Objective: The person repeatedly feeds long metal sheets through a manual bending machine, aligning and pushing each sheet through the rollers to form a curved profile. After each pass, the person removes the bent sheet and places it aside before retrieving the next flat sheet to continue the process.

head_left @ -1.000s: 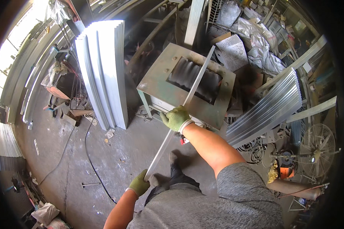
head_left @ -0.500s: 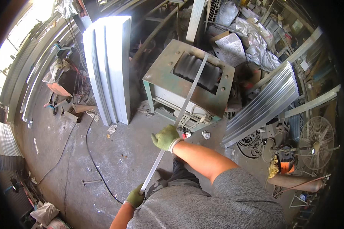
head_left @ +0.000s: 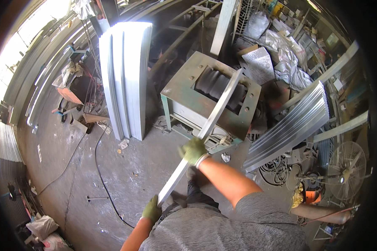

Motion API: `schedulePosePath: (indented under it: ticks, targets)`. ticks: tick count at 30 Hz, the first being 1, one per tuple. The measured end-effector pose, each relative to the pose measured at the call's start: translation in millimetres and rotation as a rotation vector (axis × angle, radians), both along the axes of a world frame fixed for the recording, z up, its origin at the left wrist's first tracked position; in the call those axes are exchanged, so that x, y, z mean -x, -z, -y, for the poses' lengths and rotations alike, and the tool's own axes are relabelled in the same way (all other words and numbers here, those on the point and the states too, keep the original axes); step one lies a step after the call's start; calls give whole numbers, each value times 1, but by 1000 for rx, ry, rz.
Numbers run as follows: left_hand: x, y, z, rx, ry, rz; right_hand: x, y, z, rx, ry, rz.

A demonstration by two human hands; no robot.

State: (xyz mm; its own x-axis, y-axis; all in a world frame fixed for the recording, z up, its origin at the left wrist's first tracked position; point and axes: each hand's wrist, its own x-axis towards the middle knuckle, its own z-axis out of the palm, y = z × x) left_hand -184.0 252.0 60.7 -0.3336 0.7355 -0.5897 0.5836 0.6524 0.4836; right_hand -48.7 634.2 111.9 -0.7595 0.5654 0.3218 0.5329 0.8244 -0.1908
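A long, straight silvery metal bar (head_left: 218, 109) runs slantwise from my waist up to the machine ahead. My left hand (head_left: 152, 209), in a green glove, is closed round its near end. Further along, my right hand (head_left: 193, 151) wraps over the bar near its middle; its glove matches, and the fingertips are slightly blurred. The far end lies above the machine's dark ribbed rollers (head_left: 215, 85), which show through an opening in the greenish, worn metal top (head_left: 182, 79). Whether the bar touches the rollers I cannot tell.
Tall bright metal profiles (head_left: 127, 83) stand left of the machine, and a stack of long profiles (head_left: 291, 129) leans at the right. A black cable (head_left: 98, 167) and a small metal rod (head_left: 99, 198) lie on the floor. At far right stands a fan (head_left: 345, 171).
The bar has turned and now shows a broader face. Both hands keep their hold, shifted slightly in the picture, while the whole view has moved a little.
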Motion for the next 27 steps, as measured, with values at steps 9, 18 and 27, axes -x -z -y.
schedulePosePath:
  ticks: [9,18,27]
  targets:
    - [13,-64,-136,-24,-250,555,-18,-17,-95,31,-60,-397]
    - [-16,-89,-223,-64,-250,371,-21,-6,-180,-21,49,-252]
    - [-24,-70,-237,-108,-224,162,-24,-16,-195,118,85,149]
